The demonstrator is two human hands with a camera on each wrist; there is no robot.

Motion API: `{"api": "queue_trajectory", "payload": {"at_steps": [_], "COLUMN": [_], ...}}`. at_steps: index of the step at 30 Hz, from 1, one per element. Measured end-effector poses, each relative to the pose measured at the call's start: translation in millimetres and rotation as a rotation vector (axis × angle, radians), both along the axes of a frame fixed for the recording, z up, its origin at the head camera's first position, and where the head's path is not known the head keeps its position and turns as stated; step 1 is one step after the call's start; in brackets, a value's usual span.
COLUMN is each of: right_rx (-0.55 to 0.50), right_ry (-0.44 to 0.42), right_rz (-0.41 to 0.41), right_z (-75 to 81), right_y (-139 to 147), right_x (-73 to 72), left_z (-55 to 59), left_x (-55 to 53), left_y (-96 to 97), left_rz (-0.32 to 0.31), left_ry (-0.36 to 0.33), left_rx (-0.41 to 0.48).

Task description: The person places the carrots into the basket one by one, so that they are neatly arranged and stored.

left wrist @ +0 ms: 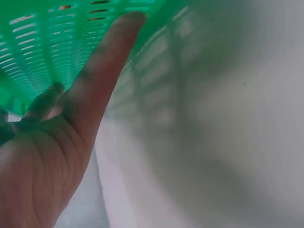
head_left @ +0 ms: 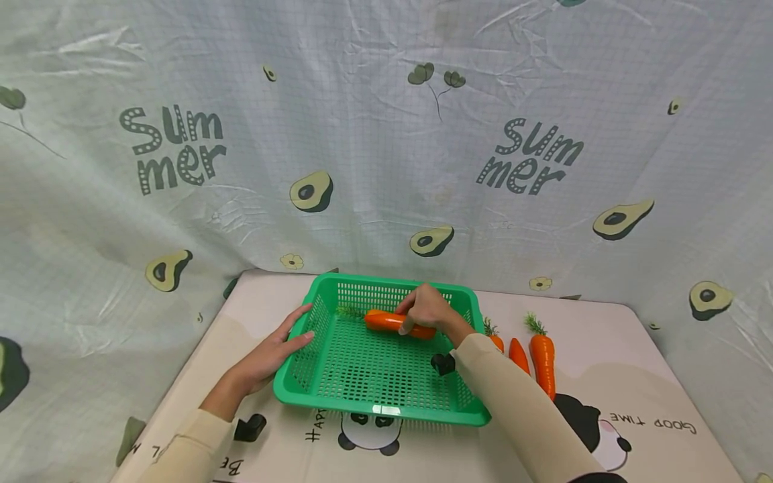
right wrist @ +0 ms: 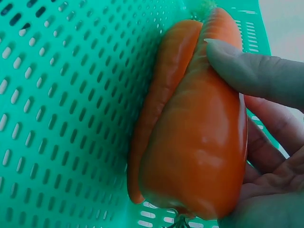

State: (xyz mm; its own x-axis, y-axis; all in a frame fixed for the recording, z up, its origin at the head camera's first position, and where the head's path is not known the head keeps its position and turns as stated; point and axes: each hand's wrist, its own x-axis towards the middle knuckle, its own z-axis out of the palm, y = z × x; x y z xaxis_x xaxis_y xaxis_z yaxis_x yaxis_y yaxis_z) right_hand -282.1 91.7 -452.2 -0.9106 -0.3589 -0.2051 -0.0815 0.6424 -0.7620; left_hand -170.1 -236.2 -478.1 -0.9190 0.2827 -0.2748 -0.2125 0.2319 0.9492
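A green plastic basket [head_left: 386,402] with slotted walls stands on the table. Inside it, my right hand [head_left: 427,310] grips an orange carrot [right wrist: 199,142] between thumb and fingers. Close beside that one, a second carrot [right wrist: 164,90] lies along the basket wall, partly hidden by the first. Leafy green tops [head_left: 350,312] show at the left end of the carrots in the head view. My left hand [head_left: 272,352] rests against the outside of the basket's left side, its thumb and fingers fairly straight; in the left wrist view the thumb touches the slotted wall.
Right of the basket lie more carrots: one with a green top [head_left: 543,362], a smaller orange one [head_left: 519,354], and one partly hidden [head_left: 496,341] by the basket rim. A printed curtain [head_left: 386,147] hangs behind the light table [head_left: 604,335], which has panda drawings and lettering.
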Motion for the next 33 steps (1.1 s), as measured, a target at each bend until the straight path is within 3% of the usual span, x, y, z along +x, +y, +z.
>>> {"api": "queue_trajectory", "payload": {"at_steps": [33], "right_rx": [0.036], "right_ry": [0.021], "right_rz": [0.022], "right_z": [-10.4], "right_y": [-5.6], "right_x": [-2.7], "left_z": [-0.7], "left_x": [-0.3], "left_y": [-0.5], "left_rz": [-0.004], "left_ry": [-0.003], "left_rx": [0.010]}}
